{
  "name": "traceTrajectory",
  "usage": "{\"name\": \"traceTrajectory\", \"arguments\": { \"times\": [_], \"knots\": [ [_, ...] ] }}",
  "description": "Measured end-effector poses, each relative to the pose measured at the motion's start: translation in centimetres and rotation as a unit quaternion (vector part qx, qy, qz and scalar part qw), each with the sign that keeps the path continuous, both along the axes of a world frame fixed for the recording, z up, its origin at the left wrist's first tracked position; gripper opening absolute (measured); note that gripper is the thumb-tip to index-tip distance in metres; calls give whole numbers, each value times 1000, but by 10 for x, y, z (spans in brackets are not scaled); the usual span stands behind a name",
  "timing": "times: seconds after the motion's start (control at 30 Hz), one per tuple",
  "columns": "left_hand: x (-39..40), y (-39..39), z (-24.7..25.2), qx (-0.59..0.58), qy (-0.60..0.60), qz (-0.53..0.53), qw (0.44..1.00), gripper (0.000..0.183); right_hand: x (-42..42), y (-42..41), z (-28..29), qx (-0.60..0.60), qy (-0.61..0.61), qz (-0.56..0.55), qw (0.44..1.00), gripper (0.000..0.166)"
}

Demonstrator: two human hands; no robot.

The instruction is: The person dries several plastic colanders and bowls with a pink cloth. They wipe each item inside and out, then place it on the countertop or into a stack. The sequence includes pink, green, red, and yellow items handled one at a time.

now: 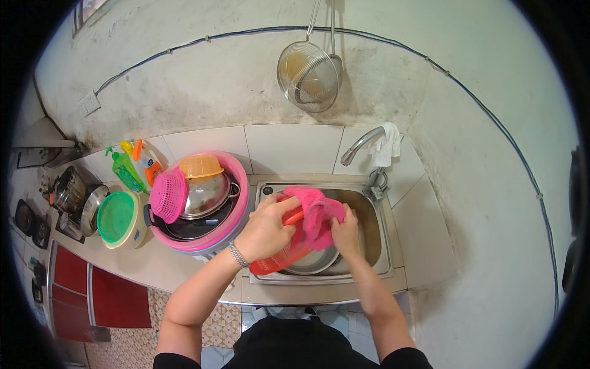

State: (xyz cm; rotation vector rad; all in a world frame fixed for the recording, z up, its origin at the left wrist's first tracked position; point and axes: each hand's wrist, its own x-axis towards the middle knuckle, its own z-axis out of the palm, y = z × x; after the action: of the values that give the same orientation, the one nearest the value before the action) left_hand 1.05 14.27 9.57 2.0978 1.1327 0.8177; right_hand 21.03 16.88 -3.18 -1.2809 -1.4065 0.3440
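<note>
Over the stainless steel sink (386,258), my left hand (269,226) grips the rim of a red plastic basket (281,260) with a perforated wall. The basket is tilted. My right hand (345,230) holds a pink fluffy cloth (318,214), which lies against the basket's upper side and covers part of it. Below them a round metal basin (318,260) sits in the sink, partly hidden by the basket and the cloth. The chrome faucet (364,143) arches above the sink's back right, with a white cloth (387,143) draped on it.
Left of the sink, a pink basin (239,184) holds an orange basket (200,166), a pink colander (168,196) and a metal pot (207,196). Farther left are a green-lidded tub (117,217) and a green pump bottle (126,173). Wire strainers (309,76) hang on the wall.
</note>
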Motion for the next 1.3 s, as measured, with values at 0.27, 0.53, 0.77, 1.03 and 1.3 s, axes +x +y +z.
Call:
{"name": "traceTrajectory", "arguments": {
  "times": [0.27, 0.53, 0.77, 1.03, 1.3],
  "knots": [
    [-26, 16, -6, 108, 36, -68, 991, 49, 15, -2, 18, -19, -104, 117, 988, 16],
    [-3, 26, -23, 144, 45, -141, 978, 42, -5, -3, 58, 154, -359, 150, 908, 24],
    [-8, 19, -1, 178, -5, -45, 983, 39, 13, -1, 40, 42, -140, 102, 984, 15],
    [-11, 10, 20, 165, -91, 62, 980, 33, -48, -19, -66, -43, 390, 34, 919, 21],
    [-17, -6, 3, 201, -216, 197, 935, 30, -140, -54, -10, -155, 738, 74, 652, 28]
  ]
}}
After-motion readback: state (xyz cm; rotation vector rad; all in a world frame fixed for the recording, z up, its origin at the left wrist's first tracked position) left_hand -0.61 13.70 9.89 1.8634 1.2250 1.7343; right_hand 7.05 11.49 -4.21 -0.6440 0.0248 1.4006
